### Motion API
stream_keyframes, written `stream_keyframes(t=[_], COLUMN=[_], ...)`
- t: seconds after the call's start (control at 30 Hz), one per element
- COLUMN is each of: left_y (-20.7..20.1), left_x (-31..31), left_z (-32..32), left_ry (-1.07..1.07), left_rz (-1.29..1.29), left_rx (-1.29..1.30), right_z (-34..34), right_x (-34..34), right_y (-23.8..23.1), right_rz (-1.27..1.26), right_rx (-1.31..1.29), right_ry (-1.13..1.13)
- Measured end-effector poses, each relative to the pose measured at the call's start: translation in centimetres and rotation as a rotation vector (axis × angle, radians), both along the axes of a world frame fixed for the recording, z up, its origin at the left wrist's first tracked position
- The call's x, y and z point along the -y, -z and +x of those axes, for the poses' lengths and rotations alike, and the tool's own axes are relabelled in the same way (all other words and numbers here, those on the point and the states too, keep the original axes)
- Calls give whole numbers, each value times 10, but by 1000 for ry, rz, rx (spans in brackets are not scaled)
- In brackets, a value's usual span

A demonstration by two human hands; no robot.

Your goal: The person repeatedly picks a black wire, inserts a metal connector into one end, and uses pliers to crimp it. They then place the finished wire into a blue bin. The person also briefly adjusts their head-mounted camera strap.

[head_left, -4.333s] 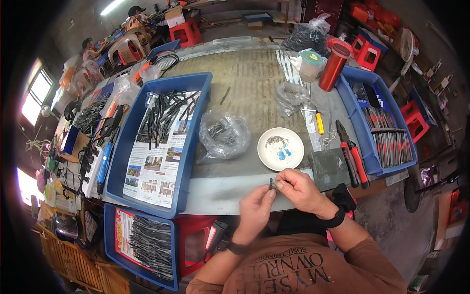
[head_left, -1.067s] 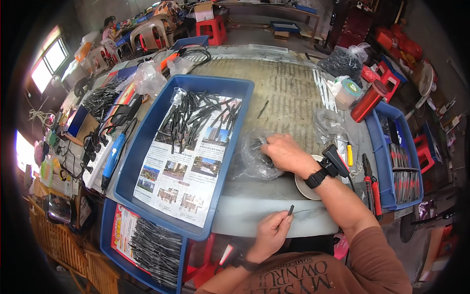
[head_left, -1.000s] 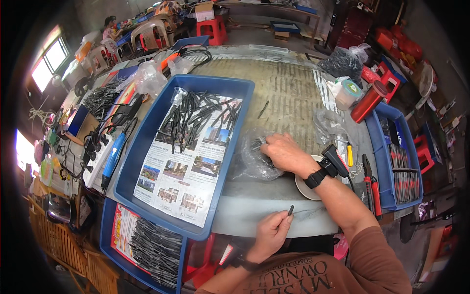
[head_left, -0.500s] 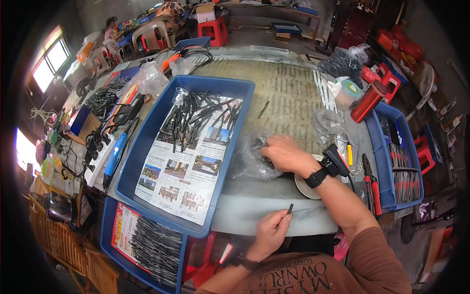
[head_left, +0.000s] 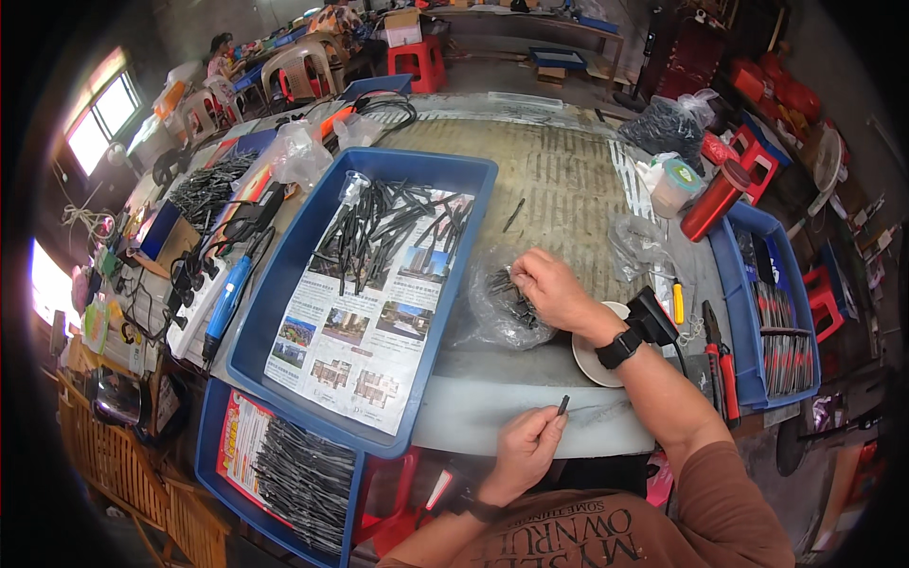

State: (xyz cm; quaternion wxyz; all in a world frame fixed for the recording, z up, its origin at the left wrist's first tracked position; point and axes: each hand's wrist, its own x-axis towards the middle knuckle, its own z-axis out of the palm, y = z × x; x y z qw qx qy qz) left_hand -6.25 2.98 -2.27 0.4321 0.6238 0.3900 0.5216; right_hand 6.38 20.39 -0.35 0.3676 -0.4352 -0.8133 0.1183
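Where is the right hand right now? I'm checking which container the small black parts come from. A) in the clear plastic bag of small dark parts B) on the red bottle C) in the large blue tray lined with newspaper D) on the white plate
A: the right hand reaches into the clear plastic bag of small dark parts, beside the large blue tray, while the left hand holds one small dark piece.

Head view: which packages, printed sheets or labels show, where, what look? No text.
Printed sheet: lines the big blue tray left of centre; white, small photo blocks.
Red and yellow leaflet: in the lower blue tray; rectangular.
Clear plastic bag: mid-table, crumpled, dark small parts inside; right hand reaches into it.
Red cylinder container: upright, right of centre.
Left hand: pinches a small dark piece.
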Motion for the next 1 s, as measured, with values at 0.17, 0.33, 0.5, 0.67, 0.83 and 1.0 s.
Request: stream_keyframes(t=[0.17,0.33,0.5,0.67,0.83,1.0], left_y=[0,5,5,-5,-18,-23], left_x=[2,5,5,0,-2,2], left_z=[-3,-1,-1,-3,2,12], left_ry=[37,48,77,27,31,78], left_rz=[-103,-178,-370,-363,-335,-323], left_rx=[-68,87,359,339,344,320], right_z=[1,4,11,26,35,43], right_x=[12,37,73,116,149,166], right_y=[-9,-23,-32,-33,-27,-22], right_rz=[-456,-637,-690,-758,-827,-850], right_rx=[-423,-717,-802,-800,-904,-942], right_ry=[-105,-162,-106,-123,-145,-163])
